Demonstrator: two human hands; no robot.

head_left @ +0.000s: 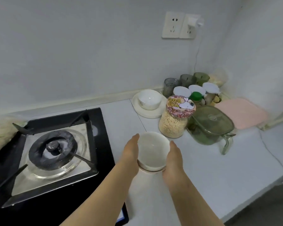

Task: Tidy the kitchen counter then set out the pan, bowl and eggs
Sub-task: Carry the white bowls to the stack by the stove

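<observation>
A white bowl (pixel 152 150) stands on a small pale saucer (pixel 151 170) in the middle of the white counter (pixel 219 168), just right of the stove. My left hand (pixel 131 152) cups the bowl's left side and my right hand (pixel 173 158) cups its right side, fingers pointing forward along the wall; the thumbs are hidden. A second white bowl (pixel 149 99) sits on a round plate (pixel 147 112) at the back by the wall. No pan or eggs are in view.
A black gas stove (pixel 55 149) with a bare burner fills the left. Right of the bowl stand a cartoon-lidded jar of oats (pixel 175 123), a green glass lidded pot (pixel 211 126), several glasses and jars (pixel 188 85), a pink cloth (pixel 243 111) and a white cable (pixel 271 154).
</observation>
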